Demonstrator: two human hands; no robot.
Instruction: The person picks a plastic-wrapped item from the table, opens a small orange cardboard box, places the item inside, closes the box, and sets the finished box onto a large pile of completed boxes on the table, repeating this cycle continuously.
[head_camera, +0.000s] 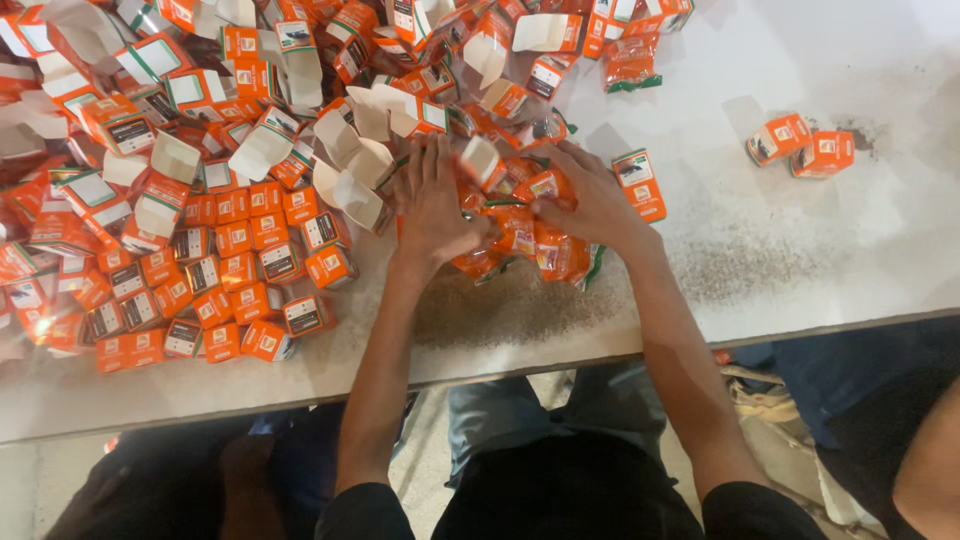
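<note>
My left hand (436, 205) lies flat with fingers spread on a heap of shiny orange pouches (520, 240) in the middle of the white table (800, 250). My right hand (590, 200) presses on the same heap from the right, its fingers curled over one pouch. Open orange-and-white cartons (350, 150) with raised flaps lie just beyond my left hand. One closed orange carton (640, 183) lies flat right beside my right hand.
Closed orange cartons stand in rows (220, 280) at the left. A loose pile of open cartons (200, 80) fills the far left. Two cartons (800, 145) sit apart at the right. Another person's arm (925, 470) shows at the lower right, below the table edge.
</note>
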